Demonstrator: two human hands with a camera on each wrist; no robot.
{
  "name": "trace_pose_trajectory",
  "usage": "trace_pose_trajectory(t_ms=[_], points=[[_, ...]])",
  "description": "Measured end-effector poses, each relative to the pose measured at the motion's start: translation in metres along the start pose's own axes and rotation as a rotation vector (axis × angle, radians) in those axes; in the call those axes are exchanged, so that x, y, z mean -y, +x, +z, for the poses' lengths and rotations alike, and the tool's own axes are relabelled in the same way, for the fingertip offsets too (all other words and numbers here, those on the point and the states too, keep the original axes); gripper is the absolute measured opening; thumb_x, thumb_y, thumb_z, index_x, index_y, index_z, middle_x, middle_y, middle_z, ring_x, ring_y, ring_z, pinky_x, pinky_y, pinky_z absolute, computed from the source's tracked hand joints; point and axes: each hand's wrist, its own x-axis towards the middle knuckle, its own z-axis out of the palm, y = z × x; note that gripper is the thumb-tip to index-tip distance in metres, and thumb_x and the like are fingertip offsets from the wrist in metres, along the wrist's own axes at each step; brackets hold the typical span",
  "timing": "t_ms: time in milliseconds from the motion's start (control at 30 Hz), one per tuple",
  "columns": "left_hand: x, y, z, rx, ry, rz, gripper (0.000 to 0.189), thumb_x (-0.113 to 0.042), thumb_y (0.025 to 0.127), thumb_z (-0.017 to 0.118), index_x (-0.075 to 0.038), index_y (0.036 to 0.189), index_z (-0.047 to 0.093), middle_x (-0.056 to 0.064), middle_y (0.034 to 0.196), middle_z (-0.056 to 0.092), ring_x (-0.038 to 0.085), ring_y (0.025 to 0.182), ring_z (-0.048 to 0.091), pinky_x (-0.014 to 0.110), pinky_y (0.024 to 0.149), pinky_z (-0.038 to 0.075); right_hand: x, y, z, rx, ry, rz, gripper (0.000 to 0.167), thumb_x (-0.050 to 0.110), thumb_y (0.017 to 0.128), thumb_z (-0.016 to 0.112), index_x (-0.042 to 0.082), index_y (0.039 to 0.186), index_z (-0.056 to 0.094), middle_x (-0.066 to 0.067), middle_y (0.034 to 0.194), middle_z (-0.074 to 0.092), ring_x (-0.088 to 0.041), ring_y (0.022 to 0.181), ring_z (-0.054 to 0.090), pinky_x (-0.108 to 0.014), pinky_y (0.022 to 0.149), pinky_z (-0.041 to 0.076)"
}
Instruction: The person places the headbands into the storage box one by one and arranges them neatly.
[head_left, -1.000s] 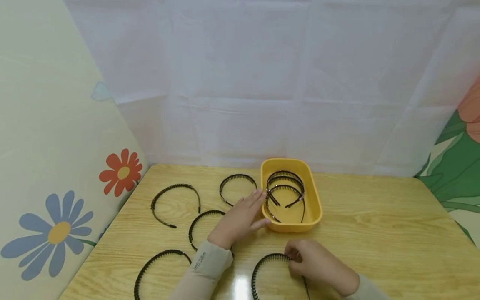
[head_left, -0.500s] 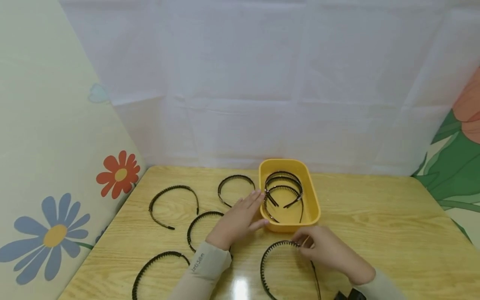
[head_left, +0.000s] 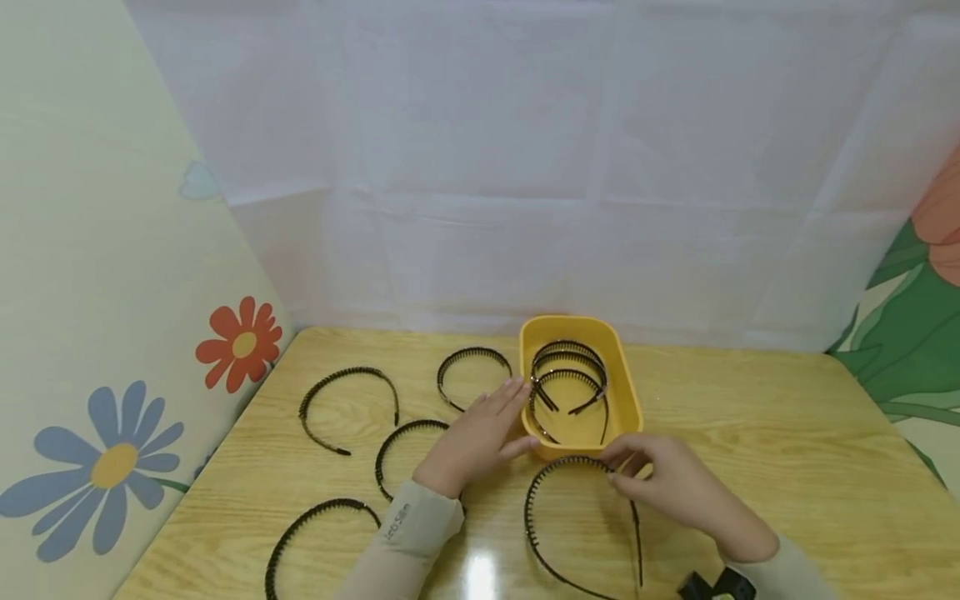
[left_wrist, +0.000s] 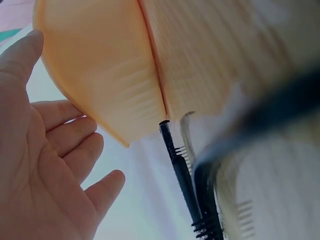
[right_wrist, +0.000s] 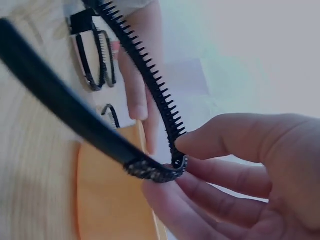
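Between thumb and fingers, my right hand (head_left: 667, 483) pinches a black toothed headband (head_left: 531, 517) near its top, just in front of the yellow bin (head_left: 636, 408). In the right wrist view, the held headband (right_wrist: 65, 107) shows comb teeth and a sparkly patch beside the fingertips. My left hand (head_left: 472, 446) rests its fingers, fairly straight, on the bin's left rim; the left wrist view shows thumb and fingers at the bin's edge (left_wrist: 100, 70). Inside the bin lie several black headbands (head_left: 570, 375), overlapping.
On the wooden table (head_left: 750, 467), more headbands lie left of the bin: one at the far left (head_left: 348, 372), one behind my left hand (head_left: 474, 352), one partly under my left forearm (head_left: 382, 458), and one near the front (head_left: 281, 542). A white sheet (head_left: 480, 167) hangs behind.
My right hand has moved away from me and slightly right, bringing the held headband up to the bin's front edge. The left hand has stayed at the rim.
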Motion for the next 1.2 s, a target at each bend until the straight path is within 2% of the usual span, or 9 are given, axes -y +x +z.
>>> trace_pose_trajectory(t_ms=[167, 367, 500, 700, 800, 933, 1200], points=[[-0.002, -0.001, -0.001, -0.001, 0.024, -0.002, 0.081, -0.053, 0.103, 0.049, -0.001, 0.160, 0.024, 0.016, 0.166, 0.021, 0.032, 0.153, 0.021, 0.054, 0.124, 0.021, -0.005, 0.003, -0.009, -0.064, 0.074, 0.072, 0.022, 0.014, 0.093, 0.073, 0.006, 0.114, 0.072, -0.005, 0.106, 0.071, -0.016, 0.086, 0.066, -0.029, 0.064, 0.059], [-0.002, -0.002, -0.001, 0.008, 0.038, -0.015, 0.080, -0.052, 0.103, 0.050, -0.002, 0.160, 0.023, 0.014, 0.166, 0.020, 0.030, 0.154, 0.020, 0.053, 0.124, 0.020, -0.013, 0.011, -0.017, -0.215, 0.191, 0.108, 0.025, 0.010, 0.094, 0.072, -0.001, 0.116, 0.071, -0.017, 0.104, 0.073, -0.016, 0.080, 0.068, -0.038, 0.066, 0.064], [-0.002, -0.002, 0.000, 0.004, 0.029, -0.014, 0.080, -0.052, 0.103, 0.050, -0.002, 0.160, 0.023, 0.014, 0.167, 0.020, 0.031, 0.154, 0.020, 0.053, 0.124, 0.020, -0.014, 0.019, -0.021, -0.306, 0.228, 0.136, 0.028, 0.009, 0.095, 0.071, -0.004, 0.119, 0.068, -0.020, 0.105, 0.071, -0.016, 0.082, 0.069, -0.038, 0.071, 0.065], [-0.001, -0.001, 0.001, -0.003, 0.014, -0.009, 0.080, -0.051, 0.103, 0.051, -0.002, 0.160, 0.024, 0.015, 0.166, 0.021, 0.032, 0.153, 0.020, 0.054, 0.124, 0.020, -0.014, 0.028, -0.023, -0.376, 0.288, 0.176, 0.038, 0.016, 0.096, 0.072, -0.006, 0.127, 0.064, -0.023, 0.113, 0.069, -0.023, 0.090, 0.071, -0.036, 0.077, 0.064], [-0.002, -0.001, 0.001, 0.000, 0.014, -0.011, 0.080, -0.051, 0.103, 0.051, -0.002, 0.160, 0.024, 0.016, 0.166, 0.021, 0.032, 0.153, 0.020, 0.054, 0.124, 0.021, -0.014, 0.033, -0.023, -0.412, 0.293, 0.183, 0.038, 0.016, 0.097, 0.071, -0.006, 0.127, 0.064, -0.024, 0.113, 0.068, -0.019, 0.090, 0.070, -0.036, 0.078, 0.064], [-0.003, 0.000, 0.000, 0.014, 0.011, -0.013, 0.080, -0.052, 0.103, 0.050, -0.002, 0.160, 0.023, 0.016, 0.167, 0.020, 0.032, 0.154, 0.019, 0.054, 0.124, 0.021, -0.016, 0.039, -0.024, -0.469, 0.249, 0.189, 0.035, 0.015, 0.097, 0.070, -0.005, 0.125, 0.066, -0.022, 0.111, 0.069, -0.014, 0.087, 0.070, -0.035, 0.079, 0.064], [-0.002, -0.001, 0.000, 0.010, 0.019, -0.012, 0.080, -0.053, 0.103, 0.049, -0.002, 0.160, 0.023, 0.016, 0.166, 0.021, 0.033, 0.153, 0.021, 0.054, 0.123, 0.021, -0.019, 0.054, -0.023, -0.545, 0.197, 0.201, 0.031, 0.013, 0.097, 0.070, -0.003, 0.123, 0.067, -0.021, 0.112, 0.070, -0.019, 0.088, 0.071, -0.029, 0.074, 0.064]])
